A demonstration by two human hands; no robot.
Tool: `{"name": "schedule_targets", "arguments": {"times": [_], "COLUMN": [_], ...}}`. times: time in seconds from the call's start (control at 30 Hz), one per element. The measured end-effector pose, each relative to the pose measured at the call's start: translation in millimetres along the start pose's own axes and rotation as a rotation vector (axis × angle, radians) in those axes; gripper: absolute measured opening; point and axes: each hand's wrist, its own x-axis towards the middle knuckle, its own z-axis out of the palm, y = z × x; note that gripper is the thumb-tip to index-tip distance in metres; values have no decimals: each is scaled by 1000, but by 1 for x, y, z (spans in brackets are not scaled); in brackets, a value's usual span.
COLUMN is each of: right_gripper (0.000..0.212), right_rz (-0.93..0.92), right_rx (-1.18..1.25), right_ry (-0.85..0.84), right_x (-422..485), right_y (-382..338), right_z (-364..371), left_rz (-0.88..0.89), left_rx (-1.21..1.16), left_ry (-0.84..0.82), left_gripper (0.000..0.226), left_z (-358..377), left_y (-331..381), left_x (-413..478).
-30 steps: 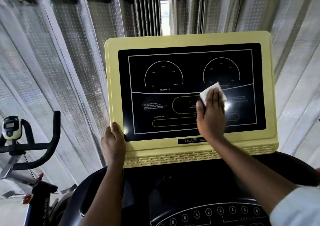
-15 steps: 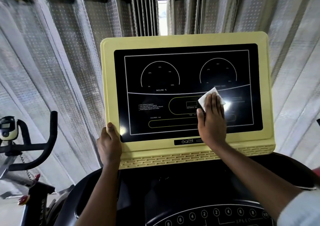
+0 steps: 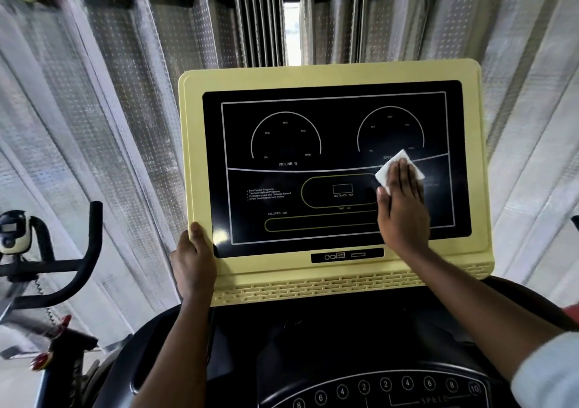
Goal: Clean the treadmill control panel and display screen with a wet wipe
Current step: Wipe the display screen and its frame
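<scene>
Silver curtains (image 3: 109, 126) fill the top of the picture, and a bike (image 3: 47, 266) stands lower left. At centre, the right hand (image 3: 402, 216) lies flat with fingers straight, pressing a white wipe (image 3: 398, 163) onto the right half of the screen (image 3: 313, 144). The wipe shows past the fingertips. The left hand (image 3: 192, 260) grips the lower-left corner of the yellow frame (image 3: 313, 72), thumb in front.

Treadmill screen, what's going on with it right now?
A person is wiping the display screen. The right hand presses a white wet wipe flat against the screen's lower right, just under the speed dial. The left hand grips the lower left corner of the yellow frame. The numbered control panel below is untouched.
</scene>
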Motion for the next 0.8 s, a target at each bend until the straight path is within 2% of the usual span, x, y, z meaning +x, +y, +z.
{"name": "schedule_targets", "arguments": {"times": [0.13, 0.23, 0.33, 0.43, 0.57, 0.67, 0.8], "right_gripper": [60, 61, 64, 64, 65, 64, 68], "right_rz": [169, 263, 203, 126, 257, 368, 276], "right_rx": [37, 61, 30, -8, -5, 25, 63], "right_ry": [82, 127, 78, 51, 101, 160, 84], "right_x": [33, 15, -13, 9, 54, 34, 7], "right_y": [12, -6, -14, 9, 36, 22, 9], "right_z": [-7, 1, 9, 0, -20, -11, 0], "left_rz": [4, -7, -15, -13, -19, -19, -8], "left_rx": [-3, -15, -4, -5, 4, 5, 19], "left_ry": [2, 4, -3, -1, 7, 3, 2], "left_gripper": [59, 62, 60, 57, 58, 59, 55], "left_z": [-1, -1, 0, -1, -1, -1, -1], "left_y": [2, 1, 2, 3, 1, 2, 4], "left_x": [-1, -1, -2, -2, -1, -1, -3]}}
